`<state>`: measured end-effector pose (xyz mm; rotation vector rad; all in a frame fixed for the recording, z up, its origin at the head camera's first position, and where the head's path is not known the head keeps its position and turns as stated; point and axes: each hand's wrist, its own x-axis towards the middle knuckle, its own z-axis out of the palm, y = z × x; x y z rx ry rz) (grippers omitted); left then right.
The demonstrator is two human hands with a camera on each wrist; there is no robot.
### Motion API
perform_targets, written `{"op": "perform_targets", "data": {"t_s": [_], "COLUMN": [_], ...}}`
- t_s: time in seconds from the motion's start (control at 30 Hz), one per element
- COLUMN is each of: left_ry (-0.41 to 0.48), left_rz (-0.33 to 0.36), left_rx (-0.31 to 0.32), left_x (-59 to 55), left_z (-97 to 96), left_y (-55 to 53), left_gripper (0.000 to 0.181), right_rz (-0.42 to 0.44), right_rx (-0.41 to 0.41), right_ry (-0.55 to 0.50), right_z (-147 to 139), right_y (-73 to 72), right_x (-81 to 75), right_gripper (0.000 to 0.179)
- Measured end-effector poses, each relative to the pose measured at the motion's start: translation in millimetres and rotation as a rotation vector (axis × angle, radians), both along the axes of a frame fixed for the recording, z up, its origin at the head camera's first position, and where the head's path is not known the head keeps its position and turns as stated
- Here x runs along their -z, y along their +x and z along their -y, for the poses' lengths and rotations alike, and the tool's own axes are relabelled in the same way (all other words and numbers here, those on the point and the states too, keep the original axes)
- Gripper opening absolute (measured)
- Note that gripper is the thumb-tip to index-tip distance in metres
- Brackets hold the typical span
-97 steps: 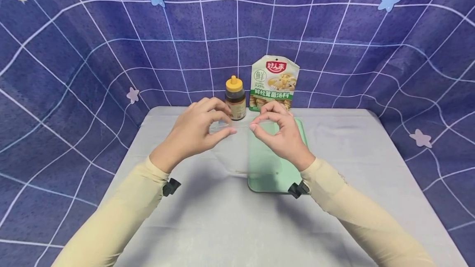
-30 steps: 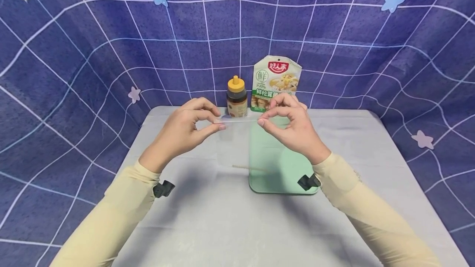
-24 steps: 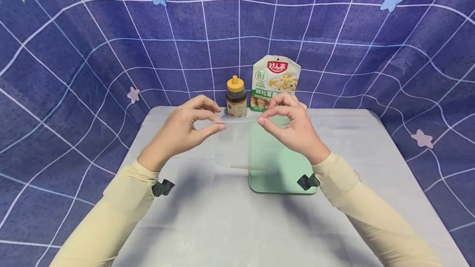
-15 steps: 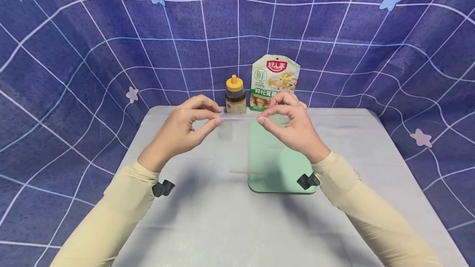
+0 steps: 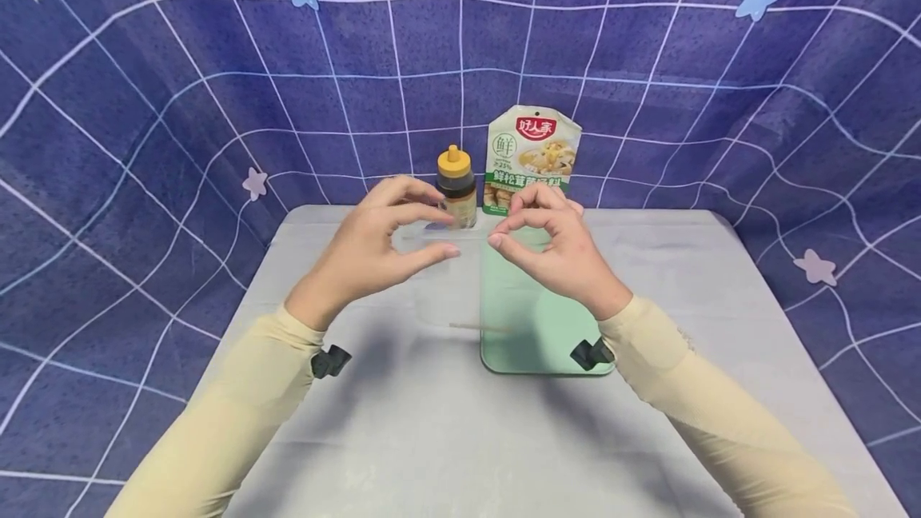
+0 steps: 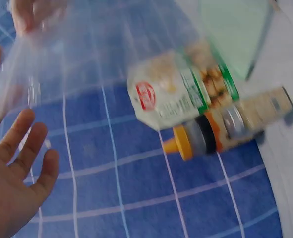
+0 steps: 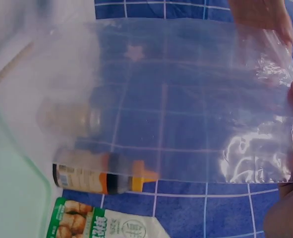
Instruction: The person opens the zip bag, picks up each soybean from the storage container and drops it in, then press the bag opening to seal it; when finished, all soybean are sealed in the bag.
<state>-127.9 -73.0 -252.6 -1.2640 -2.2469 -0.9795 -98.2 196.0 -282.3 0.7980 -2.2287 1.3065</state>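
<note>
A clear plastic bag (image 7: 186, 109) hangs between my hands, its top edge upward in the head view. My right hand (image 5: 561, 254) pinches that edge between thumb and forefinger, other fingers loosely bent. My left hand (image 5: 367, 250) is at the bag's left side, with thumb and forefinger well apart. In the left wrist view, outer fingers (image 6: 25, 148) of the left hand are spread. Through the bag shows a thin beige stick (image 5: 478, 327), overlapping the left side of a pale green tray (image 5: 540, 362).
Behind the hands stand a dark sauce bottle with a yellow cap (image 5: 454, 162) and a white-green soup seasoning pouch (image 5: 532, 150). The pouch leans by a blue checked curtain (image 5: 360, 86). A whitish cloth covers the table (image 5: 432, 438).
Half a second ago my left thumb and forefinger pinched the bag's edge; now they have parted and the hand is farther right. My right hand keeps its pinch, shifted slightly left.
</note>
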Motion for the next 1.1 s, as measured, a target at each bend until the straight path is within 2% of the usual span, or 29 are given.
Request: {"op": "perform_targets", "data": {"t_s": [0.07,0.17,0.4,0.57,0.8,0.97,1.1], "left_ry": [0.000,0.003,0.017,0.034,0.025,0.043,0.044], "left_rz": [-0.053,-0.082,-0.065,-0.039,-0.055,-0.050,-0.033], "left_rx": [0.028,0.049,0.067,0.050,0.046,0.054,0.044], "left_x": [-1.1,-2.3,-2.0,-3.4,-2.8,-3.9,-6.7], "left_z": [-8.2,-15.2,-15.2,-12.4,-10.6,-8.3,-4.0], "left_y": [1.7,4.1,5.9,5.8,7.4,7.4,6.4], "left_gripper": [0.020,0.009,0.010,0.007,0.009,0.008,0.006], "right_rz": [-0.010,-0.033,-0.079,-0.038,-0.092,-0.042,-0.039], "right_rx": [-0.007,-0.011,-0.018,-0.001,0.027,0.036,0.046], "right_ry": [0.001,0.011,0.057,0.010,0.006,0.004,-0.049], "right_z": [3,6,4,-6,-9,-10,-10], "right_y": [0.3,0.1,-2.6,-1.2,2.6,2.1,6.8], "right_x": [-1.1,-2.1,-2.2,1.7,0.2,1.8,-1.1], "right_gripper": [0.006,0.008,0.008,0.011,0.007,0.012,0.015]}}
